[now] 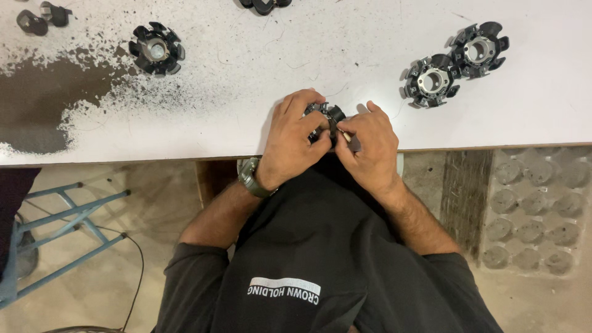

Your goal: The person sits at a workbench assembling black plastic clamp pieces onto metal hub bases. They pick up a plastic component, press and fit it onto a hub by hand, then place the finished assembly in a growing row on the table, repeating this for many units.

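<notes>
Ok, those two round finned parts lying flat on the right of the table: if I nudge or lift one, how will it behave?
The nearer finned part probably stays rigid: it looks like moulded black plastic round a metal hub. Lying flat, it should slide on the white table rather than roll. It touches its neighbour, so a nudge likely shifts both.

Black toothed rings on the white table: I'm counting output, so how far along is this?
Looks done: two black-and-metal toothed rings set aside right. In hand: another ring, held by left hand and right hand. Possibly left: one ring upper left.
</notes>
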The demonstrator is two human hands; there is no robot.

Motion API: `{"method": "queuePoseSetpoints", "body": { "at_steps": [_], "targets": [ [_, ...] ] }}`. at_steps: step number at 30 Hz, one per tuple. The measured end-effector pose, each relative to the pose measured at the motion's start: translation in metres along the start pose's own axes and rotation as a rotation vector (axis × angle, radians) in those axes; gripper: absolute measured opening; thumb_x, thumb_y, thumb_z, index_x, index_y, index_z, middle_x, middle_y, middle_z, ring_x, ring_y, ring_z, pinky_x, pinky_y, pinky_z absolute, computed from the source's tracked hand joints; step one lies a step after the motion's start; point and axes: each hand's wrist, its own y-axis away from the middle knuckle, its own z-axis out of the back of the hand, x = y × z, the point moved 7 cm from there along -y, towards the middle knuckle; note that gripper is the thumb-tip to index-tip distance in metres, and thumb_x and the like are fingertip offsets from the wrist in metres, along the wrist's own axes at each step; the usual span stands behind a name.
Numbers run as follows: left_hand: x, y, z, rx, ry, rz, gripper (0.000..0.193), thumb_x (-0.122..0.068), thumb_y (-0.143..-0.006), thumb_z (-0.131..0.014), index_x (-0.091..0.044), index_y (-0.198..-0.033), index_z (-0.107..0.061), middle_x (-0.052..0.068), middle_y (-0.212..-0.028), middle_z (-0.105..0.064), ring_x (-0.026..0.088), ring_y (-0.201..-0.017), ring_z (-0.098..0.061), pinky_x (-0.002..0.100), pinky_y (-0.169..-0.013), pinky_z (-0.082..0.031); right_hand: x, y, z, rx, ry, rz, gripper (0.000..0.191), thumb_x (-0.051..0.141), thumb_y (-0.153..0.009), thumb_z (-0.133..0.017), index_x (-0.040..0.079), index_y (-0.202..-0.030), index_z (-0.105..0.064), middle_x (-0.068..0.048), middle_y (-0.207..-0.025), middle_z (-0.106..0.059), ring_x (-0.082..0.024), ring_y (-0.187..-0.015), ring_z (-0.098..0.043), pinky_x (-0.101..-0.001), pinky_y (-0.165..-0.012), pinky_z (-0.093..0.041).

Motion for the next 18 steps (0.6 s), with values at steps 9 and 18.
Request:
{"method": "queuePoseSetpoints", "body": {
  "at_steps": [9, 18],
  "targets": [
    [0.003, 0.001, -0.007, -0.061, -0.029, 0.072, 0.012, -0.011, -0.089, -0.077, -0.008, -0.096, -0.068, 0.008, -0.132, -0.061, 0.029, -0.120, -0.056, 0.046, -0.101, -0.044, -0.005, 0.008, 0.005, -0.073, -0.085, -0.060, 0.025, -0.002, -0.088, -0.076, 0.004, -0.107, -0.061, -0.011, -0.100, -0.071, -0.032, -0.098, -0.072, -0.0543, -0.114, -0.052],
    [0.010, 0.002, -0.017, -0.074, -0.085, 0.077, 0.012, -0.006, -0.081, -0.071, -0.004, -0.087, -0.061, 0.010, -0.129, -0.060, 0.030, -0.118, -0.055, 0.050, -0.102, -0.042, -0.005, 0.011, 0.004, -0.060, -0.099, -0.067, 0.025, -0.002, -0.088, -0.076, 0.005, -0.107, -0.062, -0.010, -0.100, -0.072, -0.029, -0.098, -0.072, -0.0530, -0.112, -0.052]
  ]
}}
